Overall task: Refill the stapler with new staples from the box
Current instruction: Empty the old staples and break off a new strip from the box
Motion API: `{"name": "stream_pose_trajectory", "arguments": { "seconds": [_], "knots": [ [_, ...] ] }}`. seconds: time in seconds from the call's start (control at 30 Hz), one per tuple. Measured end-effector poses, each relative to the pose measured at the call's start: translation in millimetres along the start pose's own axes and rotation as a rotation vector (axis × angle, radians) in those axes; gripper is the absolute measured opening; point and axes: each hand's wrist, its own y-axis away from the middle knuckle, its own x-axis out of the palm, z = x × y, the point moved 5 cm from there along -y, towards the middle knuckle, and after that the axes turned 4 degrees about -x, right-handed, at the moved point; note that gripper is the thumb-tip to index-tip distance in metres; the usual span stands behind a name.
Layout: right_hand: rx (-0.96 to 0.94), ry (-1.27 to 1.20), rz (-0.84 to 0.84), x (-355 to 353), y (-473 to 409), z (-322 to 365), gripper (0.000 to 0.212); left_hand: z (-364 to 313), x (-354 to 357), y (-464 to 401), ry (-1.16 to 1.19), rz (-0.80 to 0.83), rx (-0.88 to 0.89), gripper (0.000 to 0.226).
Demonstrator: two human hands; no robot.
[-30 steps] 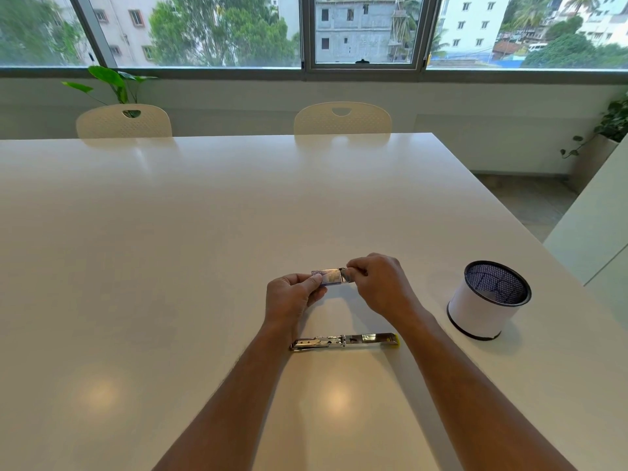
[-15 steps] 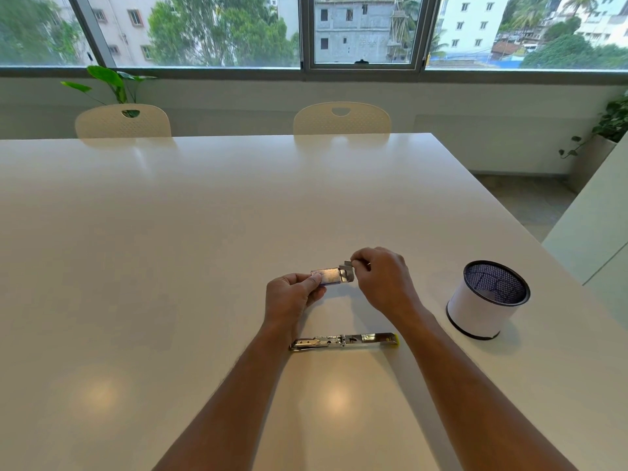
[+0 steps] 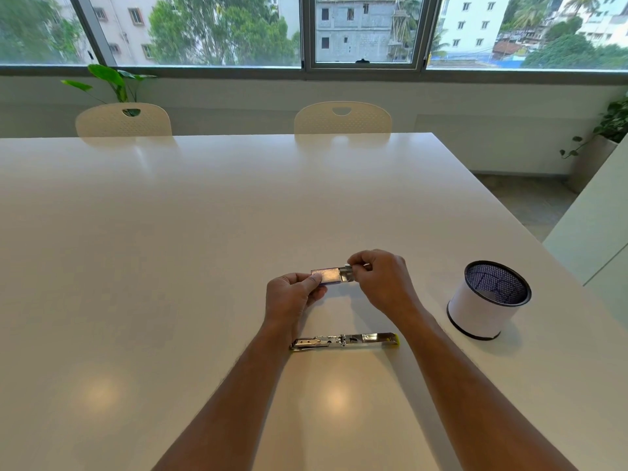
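Note:
A small staple box is held above the white table, pinched at its left end by my left hand. The box's inner tray sticks out to the right, and my right hand pinches that end with thumb and fingertips. Whether staples are between the fingers is too small to tell. The metal stapler lies opened flat on the table nearer to me, between my forearms, its yellow tip pointing right.
A white cylindrical mesh-lined pen holder stands to the right of my right hand. Two white chairs are tucked in at the far table edge. The table's right edge drops off past the holder.
My right hand has shifted slightly right and up, and the box's inner tray has slid a little way out of the sleeve. The stapler has not moved.

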Motion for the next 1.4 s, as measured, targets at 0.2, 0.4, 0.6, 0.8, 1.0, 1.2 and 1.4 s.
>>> {"name": "stream_pose_trajectory", "arguments": {
  "seconds": [0.2,0.4,0.6,0.8,1.0,1.2,1.4],
  "knots": [
    [0.061,-0.095,-0.021,-3,0,-2,0.017,0,0,-1,-0.001,0.000,-0.001,0.006],
    [0.185,-0.294,-0.026,-7,2,-9,0.013,0,0,0,0.004,-0.003,-0.008,0.007],
    [0.220,-0.266,0.013,-5,3,-11,0.011,0,0,0,0.016,0.001,-0.007,0.007],
    [0.170,0.031,0.137,8,3,-6,0.021,-1,0,2,0.008,0.005,-0.006,0.004],
    [0.156,0.043,0.137,9,4,-6,0.025,-1,0,2,0.015,0.001,-0.010,0.005],
    [0.046,0.045,0.106,4,6,1,0.022,0,0,-1,0.006,-0.010,-0.009,0.006],
    [0.144,-0.054,0.013,-10,8,-5,0.009,-1,0,1,0.013,-0.010,-0.009,0.006]
  ]
}}
